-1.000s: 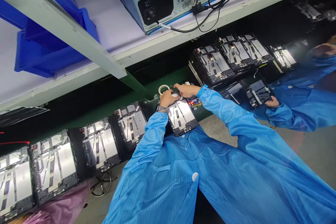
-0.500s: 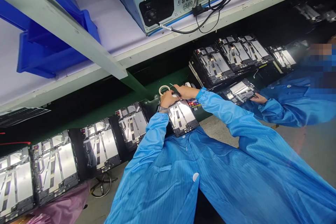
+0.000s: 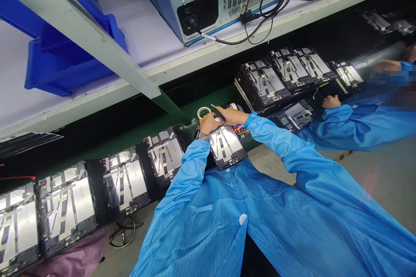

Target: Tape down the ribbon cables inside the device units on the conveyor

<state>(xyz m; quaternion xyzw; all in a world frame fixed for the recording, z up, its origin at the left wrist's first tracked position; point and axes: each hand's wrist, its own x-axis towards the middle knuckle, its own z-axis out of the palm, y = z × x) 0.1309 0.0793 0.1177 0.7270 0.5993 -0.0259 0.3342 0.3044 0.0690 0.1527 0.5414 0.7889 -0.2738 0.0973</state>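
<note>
An opened tablet-like device lies in front of me, its silver inner plate and dark strips facing up. My left hand is at its upper left part, fingers bent and pressed together; what lies under the fingertips is hidden. From the right, my right hand reaches to the upper edge, closed around a slim stick-like tool whose pale end points up and left. The tool's kind is too small to tell. Just beyond my hands lies a cream tape roll.
Several similar devices line the bench to the left. Stacks of them stand at the right, near a co-worker's hand. Overhead, a shelf carries a computer case and blue bins. A small unit with red digits sits beside my right wrist.
My hands stay at the device's upper edge with only slight finger movement. The co-worker's hand has let go of the device at the right and moved up and away. The view shifted slightly.
</note>
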